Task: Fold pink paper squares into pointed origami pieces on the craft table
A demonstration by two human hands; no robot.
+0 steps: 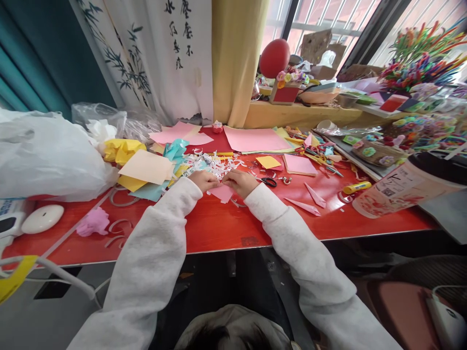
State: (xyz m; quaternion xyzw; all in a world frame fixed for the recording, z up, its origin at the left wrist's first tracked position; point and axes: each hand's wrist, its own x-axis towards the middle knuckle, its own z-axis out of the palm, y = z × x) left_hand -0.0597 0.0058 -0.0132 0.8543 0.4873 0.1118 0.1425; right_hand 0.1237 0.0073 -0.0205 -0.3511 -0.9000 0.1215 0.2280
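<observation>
A small sheet of pink paper (222,193) is between my two hands, over the red table. My left hand (205,181) pinches it at its upper left edge. On the other side my right hand (241,183) has its fingers closed on the paper's upper right edge. Both hands nearly meet at the fingertips, which partly hide the paper. Behind them lies a heap of white paper shreds (207,161). Black-handled scissors (269,182) rest just right of my right hand. Two folded pink paper cones (315,195) lie farther right.
Stacked coloured sheets (146,166) and a white plastic bag (51,155) stand left. Pink paper pads (299,165), a yellow glue stick (356,187) and a tilted drink cup (404,187) are right. Crumpled pink paper (93,221) lies near the front edge.
</observation>
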